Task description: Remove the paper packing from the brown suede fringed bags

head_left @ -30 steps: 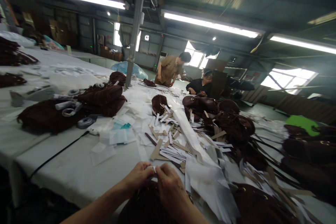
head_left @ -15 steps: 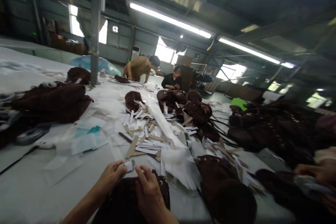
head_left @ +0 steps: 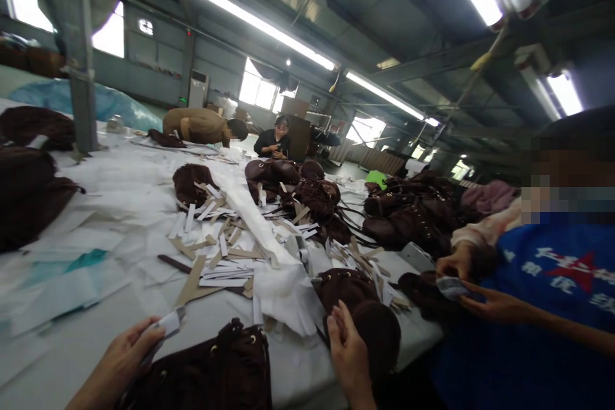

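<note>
My left hand (head_left: pixel 125 352) is closed, its thumb and fingers pinching a small white-and-grey piece (head_left: pixel 170 323) whose exact kind I cannot make out. Just to its right lies a dark brown bag (head_left: pixel 211 368) with gold eyelets along its top edge. My right hand (head_left: pixel 346 349) is raised apart from that bag, fingers stretched and nothing in them. Behind it and overlapping it in view is a second brown bag (head_left: pixel 377 327); whether they touch I cannot tell.
Loose white and tan strips (head_left: pixel 228 262) cover the middle of the table beside white wrapping sheet (head_left: pixel 283 298). Brown bags (head_left: pixel 408 205) are heaped behind. At right a co-worker in a blue apron (head_left: pixel 557 269) holds a greyish piece. Two people work farther back; a post (head_left: pixel 79 70) rises at left.
My view has swung to the right, bringing the co-worker into fuller sight. My hands have parted: the right has left the eyeletted bag and moved right, while the left keeps the small piece.
</note>
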